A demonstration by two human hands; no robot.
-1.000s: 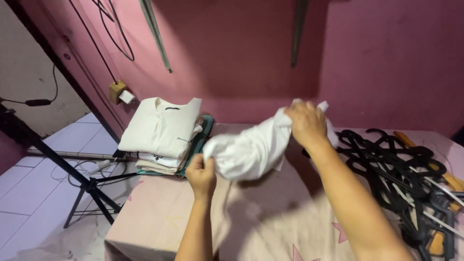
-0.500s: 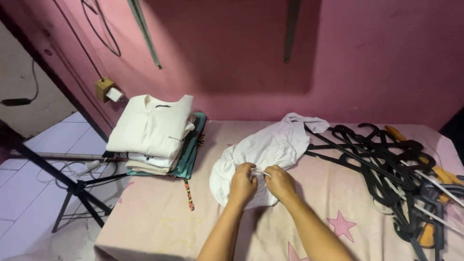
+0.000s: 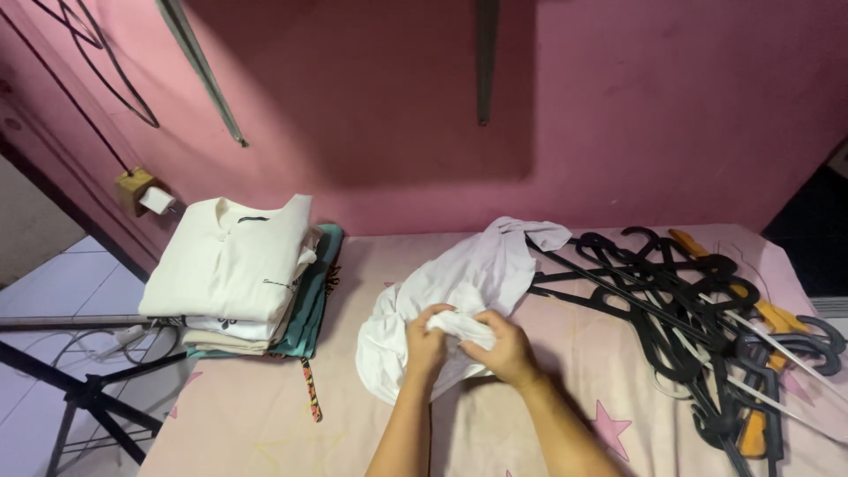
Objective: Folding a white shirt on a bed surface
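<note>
Crumpled white shirt (image 3: 459,278) on pink sheet (image 3: 574,389) mid-bed, bunched at near edge by left hand (image 3: 427,342) and right hand (image 3: 503,349), both pinching cloth close together, seemingly to find a seam; folded stack (image 3: 238,265) at left, black hangers (image 3: 689,300) heaped at right.

Lighting uneven, warm. Bright patch on the pink wall (image 3: 291,106) at upper left; a broad darker shadow across its centre and right. Far right edge falls almost black. The white garment (image 3: 459,283) and folded stack (image 3: 234,261) read bright without glare. Soft shadows under the forearms on the sheet (image 3: 565,371). Focus fair; slight softness and wide-angle bending toward edges.
</note>
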